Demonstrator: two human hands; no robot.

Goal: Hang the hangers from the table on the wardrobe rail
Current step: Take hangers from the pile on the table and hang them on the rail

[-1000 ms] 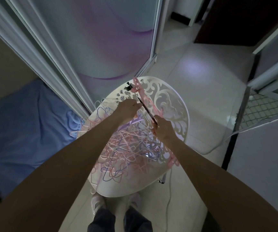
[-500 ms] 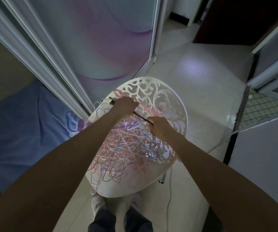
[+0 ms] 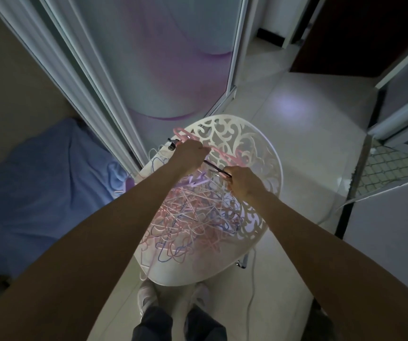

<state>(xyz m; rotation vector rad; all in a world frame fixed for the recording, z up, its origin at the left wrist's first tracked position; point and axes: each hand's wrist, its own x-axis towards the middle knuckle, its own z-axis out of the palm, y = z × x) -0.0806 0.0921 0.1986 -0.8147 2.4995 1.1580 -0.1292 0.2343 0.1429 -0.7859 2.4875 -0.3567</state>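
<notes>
— Left hand [image 3: 190, 153] is clenched around one end of a dark hanger [image 3: 213, 166], up at the far left edge of the worktop [image 3: 270, 153]; right hand [image 3: 243, 184] grips the other end, nearer us and to the right.

— So which way does it lie?

— Its long axis slants from far-left down to near-right, strung between the two fists, just above the pile of hangers [image 3: 193, 217] heaped on the worktop. A pink hanger [image 3: 222, 153] seems to ride along with it.

— And the rail?

— I can't see one. My guess is the wardrobe is behind the sliding door [image 3: 163, 57] on the left, so the left hand is nearer. What looks like the hook end, with a small clip [image 3: 172, 146], pokes out past that fist.
</notes>
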